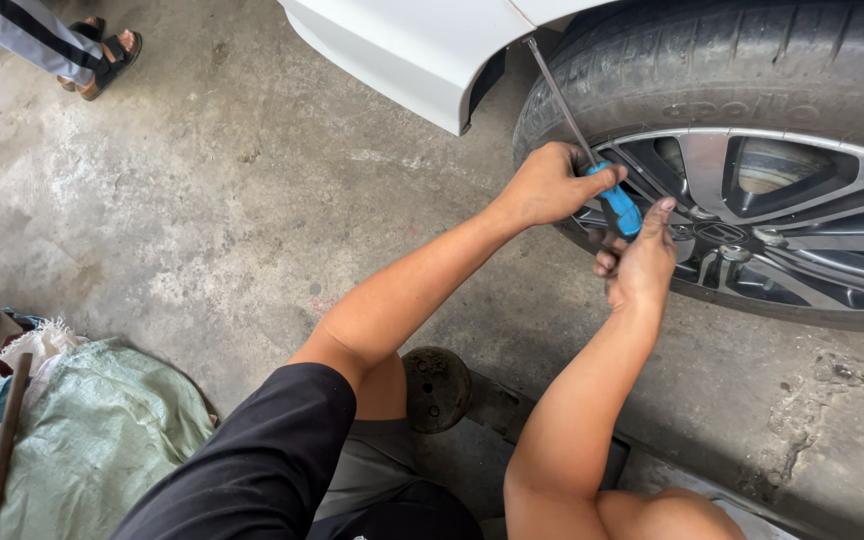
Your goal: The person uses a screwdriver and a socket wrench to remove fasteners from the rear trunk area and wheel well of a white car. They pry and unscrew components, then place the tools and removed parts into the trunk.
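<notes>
head view, and we start at the fingers: our left hand [550,185] is curled tight around the blue handle of a screwdriver [616,204], thumb lying along the grip. the thin metal shaft runs up and to the left from that handle, its tip reaching the gap between the white car body [412,45] and the top of the tyre [712,60]. our right hand [640,262] sits just below, fingers half bent, fingertips touching the lower end of the handle; it presses there without closing round it.

both hands are right up against the alloy wheel [802,215], over the spokes near the hub, so there is almost no room on that side. the tyre's edge curves behind the left hand, and the body panel's lower edge hangs just above the shaft.

outward from the forearms, things open up: bare concrete floor [252,200] spreads wide to the left. below our elbows a round dark metal disc [436,388] rests on the floor by the knee. at lower left a green woven sack [92,440] lies with a wooden stick [4,440] beside it. far top left, another person's sandalled feet [102,55] stand well apart from us.
</notes>
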Demonstrator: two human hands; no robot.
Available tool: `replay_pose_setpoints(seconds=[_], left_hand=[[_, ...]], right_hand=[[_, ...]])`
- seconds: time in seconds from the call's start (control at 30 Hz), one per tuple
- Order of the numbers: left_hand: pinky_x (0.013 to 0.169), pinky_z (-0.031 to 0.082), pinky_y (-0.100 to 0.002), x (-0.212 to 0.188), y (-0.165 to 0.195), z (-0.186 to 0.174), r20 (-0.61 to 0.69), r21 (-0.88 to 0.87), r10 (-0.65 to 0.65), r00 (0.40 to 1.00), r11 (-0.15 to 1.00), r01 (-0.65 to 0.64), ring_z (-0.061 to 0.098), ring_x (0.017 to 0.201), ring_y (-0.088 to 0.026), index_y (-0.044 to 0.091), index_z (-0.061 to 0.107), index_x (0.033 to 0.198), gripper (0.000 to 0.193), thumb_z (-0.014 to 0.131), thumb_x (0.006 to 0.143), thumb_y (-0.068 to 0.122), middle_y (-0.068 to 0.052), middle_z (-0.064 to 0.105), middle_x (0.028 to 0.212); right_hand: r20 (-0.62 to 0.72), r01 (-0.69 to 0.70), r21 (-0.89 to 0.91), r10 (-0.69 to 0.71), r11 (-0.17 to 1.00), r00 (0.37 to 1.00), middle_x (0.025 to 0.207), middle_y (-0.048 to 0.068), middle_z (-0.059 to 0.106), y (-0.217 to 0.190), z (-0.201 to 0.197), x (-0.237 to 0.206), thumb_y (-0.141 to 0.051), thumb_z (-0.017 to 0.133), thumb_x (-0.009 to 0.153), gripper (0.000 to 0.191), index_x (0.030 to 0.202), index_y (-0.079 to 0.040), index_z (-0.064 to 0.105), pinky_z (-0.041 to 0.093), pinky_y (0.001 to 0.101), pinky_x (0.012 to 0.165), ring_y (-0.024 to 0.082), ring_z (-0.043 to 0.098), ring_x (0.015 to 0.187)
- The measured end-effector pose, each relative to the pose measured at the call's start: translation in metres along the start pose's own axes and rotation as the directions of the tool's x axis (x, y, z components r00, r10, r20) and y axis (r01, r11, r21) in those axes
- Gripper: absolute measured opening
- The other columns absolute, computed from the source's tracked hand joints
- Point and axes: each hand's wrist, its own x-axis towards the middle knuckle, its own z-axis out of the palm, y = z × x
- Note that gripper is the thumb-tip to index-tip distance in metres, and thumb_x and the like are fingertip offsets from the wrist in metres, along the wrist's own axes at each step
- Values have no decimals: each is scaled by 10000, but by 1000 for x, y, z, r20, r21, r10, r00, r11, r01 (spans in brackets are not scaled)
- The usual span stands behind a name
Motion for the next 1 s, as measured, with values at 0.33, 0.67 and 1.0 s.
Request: replay_pose_setpoints(seconds=[0.33, 0.67, 1.0], left_hand=[[578, 565, -351, 4, 12, 0, 47, 21, -40, 998, 999, 39, 720, 590, -196, 18, 780, 734, 621, 730, 780, 634, -86, 705, 607], [698, 608, -311, 2, 8, -7, 68, -112, 81, 994, 991, -74, 773, 743, -180, 6, 783, 897, 399, 808, 793, 391, -111, 795, 797], [621, 597, -288, 30, 4, -51, -363, -645, -7, 932, 724, -246, 717, 710, -154, -44, 694, 1059, 507, 861, 786, 349, -43, 740, 821]], right_hand=[[184, 548, 338, -625, 765, 759, 1207, 50, 544, 36, -13, 20, 15, 845, 885, 434, 1121, -82, 494, 560, 314, 854, 156, 589, 1103], [127, -23, 334, -21, 942, 992, 798, 102, 551, 29, -9, 9, -701, 530, 978, 721, 1182, -12, 591, 419, 323, 537, 149, 448, 544], [195, 406, 587, -608, 701, 769, 1180, 21, 614, 36, -16, 19, 67, 815, 876, 420, 1129, -131, 545, 532, 392, 999, 167, 643, 1113]])
